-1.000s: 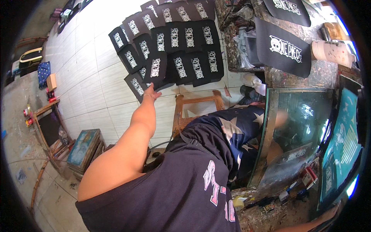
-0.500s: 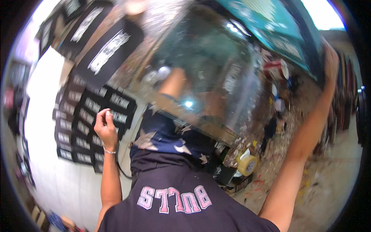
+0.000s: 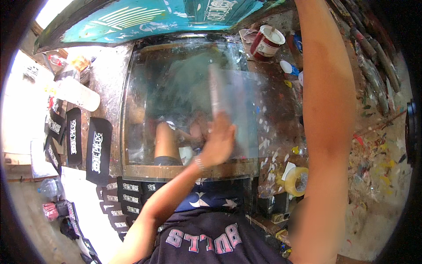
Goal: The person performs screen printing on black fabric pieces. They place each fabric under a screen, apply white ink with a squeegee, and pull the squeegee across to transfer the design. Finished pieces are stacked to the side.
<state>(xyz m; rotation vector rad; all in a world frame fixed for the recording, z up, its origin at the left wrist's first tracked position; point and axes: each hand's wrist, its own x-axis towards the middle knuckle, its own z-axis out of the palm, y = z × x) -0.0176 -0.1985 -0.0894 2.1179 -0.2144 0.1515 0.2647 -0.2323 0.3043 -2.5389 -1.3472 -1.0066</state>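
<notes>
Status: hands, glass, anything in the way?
Left hand over the clear rectangular glass pane, blurred, contact unclear. Right hand out of view. Dark-framed teal rectangular screen at the pane's far side; red-and-white cylindrical can near its far right corner.

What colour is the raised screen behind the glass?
The screen is mostly teal, with pale stripes and markings; best in the head view.

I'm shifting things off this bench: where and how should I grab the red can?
Probably around its side wall, below the rim, coming from the near side. The red can is round and stands upright with its near wall exposed, while the raised teal screen crowds its far left.
</notes>
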